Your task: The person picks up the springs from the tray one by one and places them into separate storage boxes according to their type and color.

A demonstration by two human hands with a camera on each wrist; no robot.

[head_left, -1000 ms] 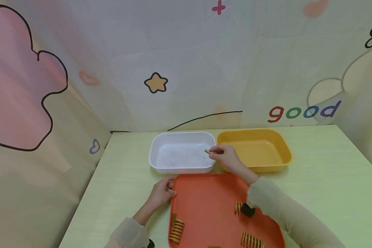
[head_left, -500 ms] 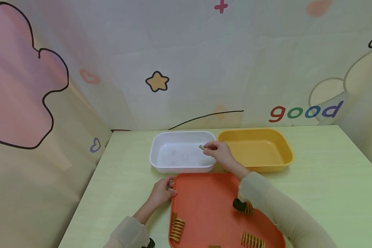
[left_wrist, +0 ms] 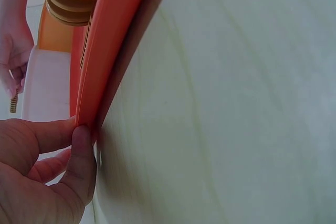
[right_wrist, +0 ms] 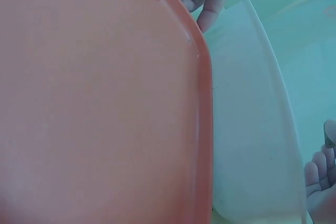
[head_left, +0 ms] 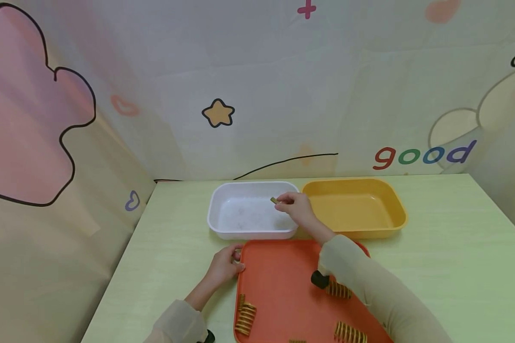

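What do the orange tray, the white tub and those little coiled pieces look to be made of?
Orange tray: probably plastic, smooth with a soft sheen along its rounded rim.
White tub: likely plastic, faintly glossy, given its pale highlights and rounded corners.
Coiled pieces: perhaps brass-coloured metal, from the golden, lightly shiny turns, though plastic isn't ruled out.

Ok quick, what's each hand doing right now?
Left hand: gripping the edge of the orange tray.
Right hand: pinching a small coiled spring above the white bin.
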